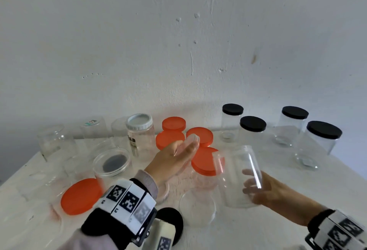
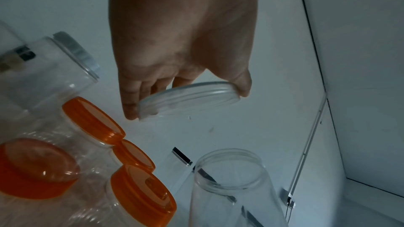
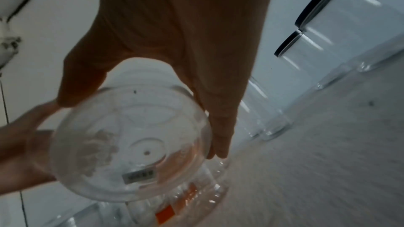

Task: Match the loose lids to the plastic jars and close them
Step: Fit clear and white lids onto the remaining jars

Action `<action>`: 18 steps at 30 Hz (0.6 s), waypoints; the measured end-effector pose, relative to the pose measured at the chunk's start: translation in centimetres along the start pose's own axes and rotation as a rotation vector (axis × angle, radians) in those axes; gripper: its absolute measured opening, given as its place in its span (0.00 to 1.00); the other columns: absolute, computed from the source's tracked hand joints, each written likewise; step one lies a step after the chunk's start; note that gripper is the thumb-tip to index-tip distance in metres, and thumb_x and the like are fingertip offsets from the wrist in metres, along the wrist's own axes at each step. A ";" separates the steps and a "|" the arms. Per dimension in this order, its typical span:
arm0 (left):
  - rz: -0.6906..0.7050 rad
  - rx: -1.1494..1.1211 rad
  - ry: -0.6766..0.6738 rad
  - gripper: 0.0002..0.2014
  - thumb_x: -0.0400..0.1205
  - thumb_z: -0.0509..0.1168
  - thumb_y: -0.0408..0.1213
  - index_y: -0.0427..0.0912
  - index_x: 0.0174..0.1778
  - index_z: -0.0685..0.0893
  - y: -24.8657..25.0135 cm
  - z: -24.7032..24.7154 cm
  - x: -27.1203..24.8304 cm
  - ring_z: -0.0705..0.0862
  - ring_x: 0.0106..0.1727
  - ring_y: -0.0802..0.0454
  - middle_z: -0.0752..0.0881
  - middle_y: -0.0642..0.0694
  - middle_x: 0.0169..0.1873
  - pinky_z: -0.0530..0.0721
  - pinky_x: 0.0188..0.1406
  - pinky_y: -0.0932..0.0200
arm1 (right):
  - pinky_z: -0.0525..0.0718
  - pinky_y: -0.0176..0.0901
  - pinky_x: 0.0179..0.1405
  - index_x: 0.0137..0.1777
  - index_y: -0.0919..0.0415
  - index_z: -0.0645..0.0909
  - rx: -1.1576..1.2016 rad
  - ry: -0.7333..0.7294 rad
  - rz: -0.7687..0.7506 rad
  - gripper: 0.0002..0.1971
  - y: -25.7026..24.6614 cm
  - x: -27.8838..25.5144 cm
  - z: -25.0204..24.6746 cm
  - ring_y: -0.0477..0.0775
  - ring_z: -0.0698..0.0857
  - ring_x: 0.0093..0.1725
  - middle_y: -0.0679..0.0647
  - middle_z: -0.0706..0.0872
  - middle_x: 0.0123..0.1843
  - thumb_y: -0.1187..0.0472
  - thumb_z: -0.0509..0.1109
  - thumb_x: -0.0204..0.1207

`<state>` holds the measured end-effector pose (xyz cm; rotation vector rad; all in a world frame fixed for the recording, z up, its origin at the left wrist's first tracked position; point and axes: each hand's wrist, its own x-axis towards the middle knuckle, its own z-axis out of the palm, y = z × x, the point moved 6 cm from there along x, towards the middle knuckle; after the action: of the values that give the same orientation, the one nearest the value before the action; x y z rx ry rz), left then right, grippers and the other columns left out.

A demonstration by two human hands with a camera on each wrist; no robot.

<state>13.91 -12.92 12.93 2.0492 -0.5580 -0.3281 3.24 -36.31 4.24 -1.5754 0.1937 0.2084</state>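
One clear lid [image 2: 189, 98] sits in your left hand [image 1: 174, 161], pinched at its rim between the thumb on one side and the fingers [image 2: 131, 99] on the other, held in the air above the white table [image 1: 278, 210] with its edge tipped. Just beside it, your right hand [image 1: 264, 188] has its fingers and thumb wrapped round the lower body of an open clear jar [image 1: 237, 176] — the jar is lifted off the table and tilted, its mouth leaning toward the lid, the two near each other but not touching. From the right wrist view you look straight at the jar's round base, with a small label on it. Behind and under your hands stand several jars closed with orange lids [image 1: 202, 160], clustered close together, and another orange-lidded jar [image 1: 81, 196] stands nearer you on the left. Further left are a jar with a white screw lid [image 1: 140, 121] and an open clear jar with a dark patch inside [image 1: 113, 162]. Four jars with black lids [image 1: 253, 123] stand to the right — well apart from your hands, near the wall [image 1: 178, 41].
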 end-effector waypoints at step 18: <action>0.112 0.279 -0.102 0.43 0.67 0.62 0.73 0.43 0.69 0.72 3.1 8.6 3.2 0.76 0.64 0.53 0.77 0.49 0.65 0.70 0.55 0.62 | 0.74 0.42 0.69 0.73 0.51 0.55 -0.451 0.156 0.078 0.53 4.2 3.8 -1.8 0.57 0.66 0.78 0.52 0.68 0.74 0.63 0.88 0.55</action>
<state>12.05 -22.27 11.20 2.2660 -0.8160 -0.3023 5.86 -38.14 -0.71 -2.0361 0.3482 0.1982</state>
